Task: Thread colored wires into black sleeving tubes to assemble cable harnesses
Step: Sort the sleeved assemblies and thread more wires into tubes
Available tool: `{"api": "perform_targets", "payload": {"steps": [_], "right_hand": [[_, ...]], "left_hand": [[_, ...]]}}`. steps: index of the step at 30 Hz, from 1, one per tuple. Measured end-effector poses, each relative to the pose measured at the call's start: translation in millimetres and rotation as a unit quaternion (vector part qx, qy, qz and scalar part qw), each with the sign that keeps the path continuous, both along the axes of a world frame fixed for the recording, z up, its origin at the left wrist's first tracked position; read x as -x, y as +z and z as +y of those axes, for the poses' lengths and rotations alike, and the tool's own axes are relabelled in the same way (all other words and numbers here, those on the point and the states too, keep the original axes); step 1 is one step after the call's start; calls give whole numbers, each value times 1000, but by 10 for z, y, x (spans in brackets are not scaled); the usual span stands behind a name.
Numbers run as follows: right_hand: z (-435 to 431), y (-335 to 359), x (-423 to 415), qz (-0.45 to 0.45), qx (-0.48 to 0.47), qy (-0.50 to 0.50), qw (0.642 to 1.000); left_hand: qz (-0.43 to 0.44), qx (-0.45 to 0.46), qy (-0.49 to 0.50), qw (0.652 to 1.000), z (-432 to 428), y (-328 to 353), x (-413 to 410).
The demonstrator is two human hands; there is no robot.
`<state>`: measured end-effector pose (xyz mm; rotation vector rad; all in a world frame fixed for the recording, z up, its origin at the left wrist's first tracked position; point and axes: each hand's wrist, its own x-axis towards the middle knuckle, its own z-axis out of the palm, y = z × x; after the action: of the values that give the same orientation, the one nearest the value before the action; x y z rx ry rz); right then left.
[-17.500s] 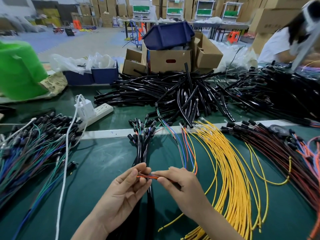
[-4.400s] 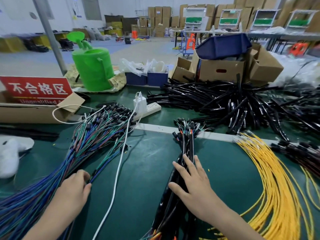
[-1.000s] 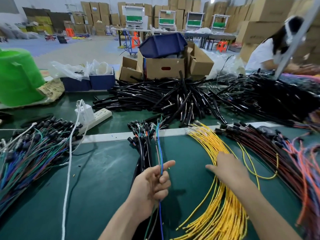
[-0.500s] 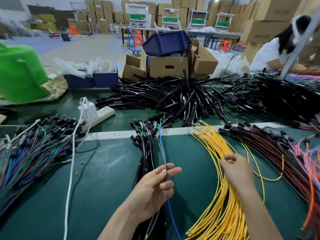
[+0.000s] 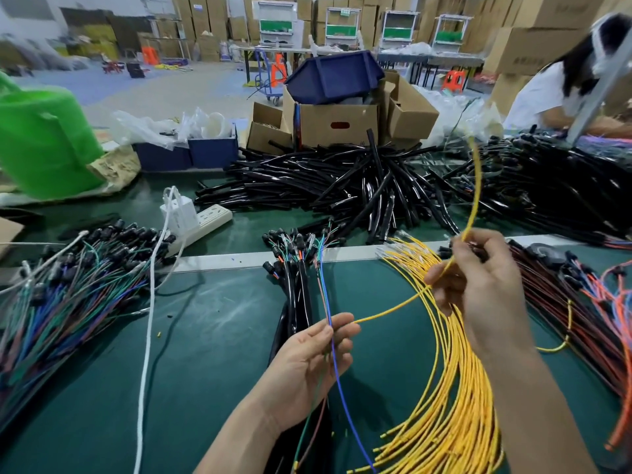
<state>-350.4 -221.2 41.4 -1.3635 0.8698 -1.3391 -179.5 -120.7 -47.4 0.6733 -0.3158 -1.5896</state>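
Since half a second ago the right hand has risen off the yellow bundle with one yellow wire, whose lower end now lies just at the left hand. At the left edge a multicoloured wire bundle covers the surface; bare green room lies between it and the black sleeved harnesses. Behind, black tubes are piled before cardboard boxes. Palm up, the left hand pinches thin blue and green wires between thumb and fingers; the right hand's fingers pinch the yellow wire, held high.

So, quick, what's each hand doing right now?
Left hand: holds a few thin coloured wires.
Right hand: pinches one yellow wire.
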Motion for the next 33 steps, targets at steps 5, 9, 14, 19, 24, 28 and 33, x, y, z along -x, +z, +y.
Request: {"api": "perform_targets", "payload": {"steps": [5, 9, 14, 19, 24, 28, 33], "right_hand": [[-38, 308, -124, 37, 32, 15, 999], [-150, 414, -185, 71, 7, 45, 996], [-204, 86, -520, 167, -10, 72, 983], [-71, -440, -757, 242, -58, 117, 961], [159, -612, -668, 116, -183, 124, 968], [467, -624, -563, -16, -335, 227, 914], [785, -614, -435, -74, -373, 358, 853]], "left_hand": [[-30, 1, 5, 1000, 2, 6, 16], [-72, 3, -5, 997, 0, 13, 15], [-76, 35, -69, 994, 38, 32, 0], [-69, 9, -99, 993, 54, 84, -10], [-73, 33, -25, 996, 7, 201, -10], [-134, 30, -2, 991, -121, 399, 35], [-151, 21, 18, 988, -152, 548, 38]]}}
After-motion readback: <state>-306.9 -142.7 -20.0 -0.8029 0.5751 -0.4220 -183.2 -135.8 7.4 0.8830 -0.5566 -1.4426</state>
